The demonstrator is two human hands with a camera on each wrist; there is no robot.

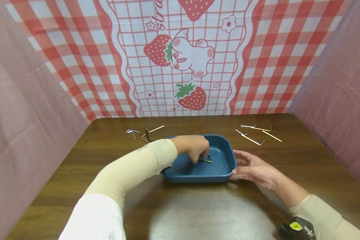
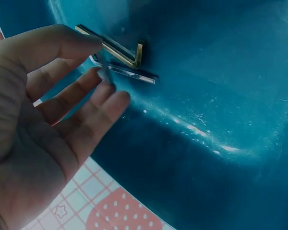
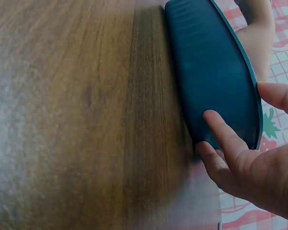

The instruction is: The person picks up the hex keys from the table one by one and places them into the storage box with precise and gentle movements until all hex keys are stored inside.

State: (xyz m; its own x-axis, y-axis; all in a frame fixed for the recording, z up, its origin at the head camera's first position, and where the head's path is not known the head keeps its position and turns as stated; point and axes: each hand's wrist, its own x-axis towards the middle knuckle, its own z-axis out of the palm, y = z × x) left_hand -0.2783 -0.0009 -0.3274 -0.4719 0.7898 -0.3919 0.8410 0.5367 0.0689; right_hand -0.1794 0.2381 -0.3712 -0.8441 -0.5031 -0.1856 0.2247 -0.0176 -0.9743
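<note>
Two hands are in my feed, both at one blue tray (image 1: 198, 179) on the wooden table (image 1: 198, 213). The left hand (image 1: 195, 146) reaches down inside it, fingers bent towards the thumb. On the left wrist view I note a small blurred silvery piece (image 2: 104, 67) between thumb and fingertips; I cannot tell whether it is pinched or loose there. Just beside those fingertips, on the tray floor, lie a gold-coloured L-shaped key (image 2: 120, 55) and a silver key (image 2: 132, 74), close together.

The right hand (image 1: 256, 170) is at the tray's right end, fingers spread. I find its fingertips touching the outer wall and one digit resting on the rim.

Beyond the left hand and to its left, I record a loose group on the table: small silvery keys (image 1: 133, 131), a dark key (image 1: 147, 133) and gold-toned keys (image 1: 157, 128). Beyond the right hand lies a further scatter of L-shaped keys (image 1: 251, 139), some crossing or touching. Behind both hands hangs a red-and-white checked cloth (image 1: 276, 66) printed with strawberries; a device with a yellow label (image 1: 296, 226) sits at the right wrist
</note>
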